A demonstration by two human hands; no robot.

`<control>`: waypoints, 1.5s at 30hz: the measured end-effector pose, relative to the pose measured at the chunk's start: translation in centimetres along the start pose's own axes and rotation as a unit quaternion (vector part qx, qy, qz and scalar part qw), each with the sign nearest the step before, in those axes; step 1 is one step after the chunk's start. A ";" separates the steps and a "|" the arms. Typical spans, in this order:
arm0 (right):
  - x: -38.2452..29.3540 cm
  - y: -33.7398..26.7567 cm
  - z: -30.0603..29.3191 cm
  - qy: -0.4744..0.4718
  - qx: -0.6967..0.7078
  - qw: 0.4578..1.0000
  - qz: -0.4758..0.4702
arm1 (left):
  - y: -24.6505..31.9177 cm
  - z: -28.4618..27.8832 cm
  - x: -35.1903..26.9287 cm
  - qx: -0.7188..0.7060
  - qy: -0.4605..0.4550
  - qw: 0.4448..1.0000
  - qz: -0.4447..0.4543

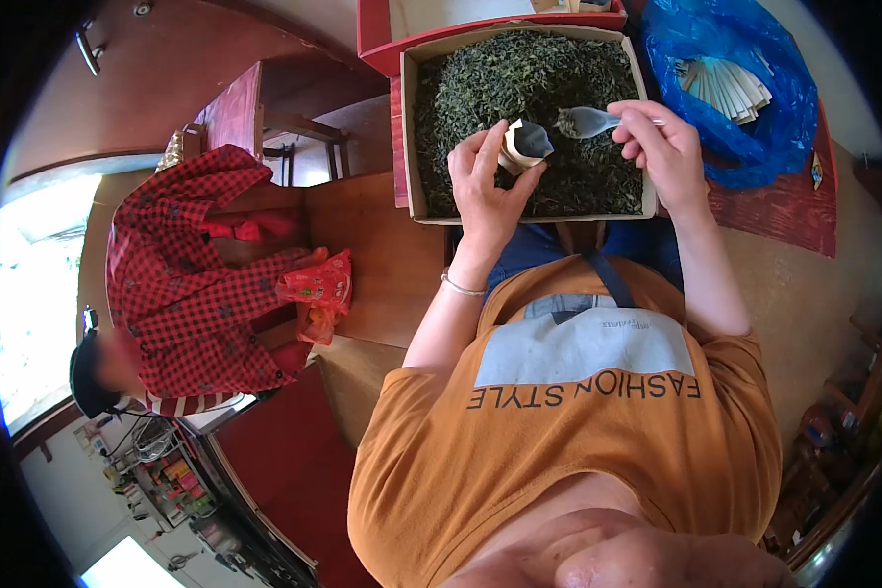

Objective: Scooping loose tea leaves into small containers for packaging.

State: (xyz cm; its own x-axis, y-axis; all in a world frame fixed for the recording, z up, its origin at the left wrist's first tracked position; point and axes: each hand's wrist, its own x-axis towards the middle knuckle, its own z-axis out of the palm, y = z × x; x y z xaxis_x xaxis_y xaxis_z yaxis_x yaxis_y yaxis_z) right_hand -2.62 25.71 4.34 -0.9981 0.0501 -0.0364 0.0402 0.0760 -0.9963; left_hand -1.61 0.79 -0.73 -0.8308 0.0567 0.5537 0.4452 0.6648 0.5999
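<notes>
A shallow cardboard box (406,140) full of dark green dried leaves, like loose tea (485,70), lies in front of me. Over its middle, my left hand (485,173) grips a small paper pouch (513,158) with its mouth spread and its grey lining showing. To the right of the pouch, my right hand (658,140) pinches the handle of a clear plastic spoon (595,121). Some leaf bits sit in the spoon's bowl, which points towards the pouch but stays apart from it. How much the pouch holds is hidden.
A blue plastic bag (735,158) with a stack of flat paper pieces (728,88) stands right of the box on a red wooden table (779,217). Behind the box is a red-edged tray (448,44). Another person in a checked shirt (191,287) is at left, beside a red plastic bag (320,283).
</notes>
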 end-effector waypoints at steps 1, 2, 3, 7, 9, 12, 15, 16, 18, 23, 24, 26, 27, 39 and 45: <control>-0.2 -0.6 0.0 0.013 0.017 1.000 -0.023 | 0.0 0.0 0.0 -0.003 0.001 1.000 0.000; -0.5 -1.1 0.2 0.009 0.014 0.999 -0.036 | 0.0 0.0 0.0 -0.003 0.002 1.000 -0.001; -0.9 -1.6 0.5 0.010 0.014 0.999 -0.036 | 0.0 0.0 0.0 -0.001 0.001 1.000 0.000; -1.7 -1.9 1.9 -0.036 -0.096 0.959 -0.263 | 0.3 0.1 0.1 -0.031 -0.008 0.999 -0.021; -1.7 -2.2 2.4 -0.052 -0.209 0.907 -0.362 | 0.2 0.2 0.0 -0.035 -0.009 0.999 -0.022; -1.8 -2.2 2.7 -0.039 -0.220 0.892 -0.394 | 0.1 0.2 -0.1 -0.041 -0.010 0.999 -0.023; -1.8 -2.6 2.1 0.005 -0.210 0.915 -0.344 | 0.1 0.2 -0.1 -0.042 -0.008 0.999 -0.022; -1.6 -2.2 1.9 0.010 -0.211 0.926 -0.312 | 0.0 0.2 -0.1 -0.041 -0.004 0.999 -0.020; -0.8 -1.0 1.7 0.016 -0.212 0.937 -0.278 | -0.2 0.1 -0.1 -0.025 0.001 1.000 -0.011; -0.4 4.1 2.3 -0.051 -0.348 0.916 -0.191 | -0.1 0.2 0.0 -0.013 0.005 1.000 -0.002; -0.8 4.2 2.7 -0.071 -0.327 0.929 -0.158 | -0.1 0.2 0.0 -0.015 0.006 1.000 0.002; -1.2 4.7 3.4 -0.069 -0.312 0.935 -0.154 | -0.2 0.2 0.0 -0.017 0.006 1.000 0.006; -1.3 4.6 3.6 -0.065 -0.320 0.933 -0.154 | -0.2 0.2 0.0 -0.019 0.007 1.000 0.004; -0.4 0.1 0.4 -0.007 -0.013 1.000 -0.020 | -0.4 0.2 -0.2 -0.016 0.011 1.000 0.009; -1.9 -1.8 2.0 -0.020 -0.097 0.956 -0.276 | -0.3 0.2 -0.1 -0.017 0.012 1.000 0.016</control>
State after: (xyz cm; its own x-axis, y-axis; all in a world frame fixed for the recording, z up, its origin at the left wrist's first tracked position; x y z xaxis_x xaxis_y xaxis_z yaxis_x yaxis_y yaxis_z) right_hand -0.90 23.44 6.07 -0.8703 -0.0894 0.4844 -0.4897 0.2633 -0.8312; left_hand -1.70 0.75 -1.10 -0.8084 0.0597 0.5856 0.4827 0.6368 0.6013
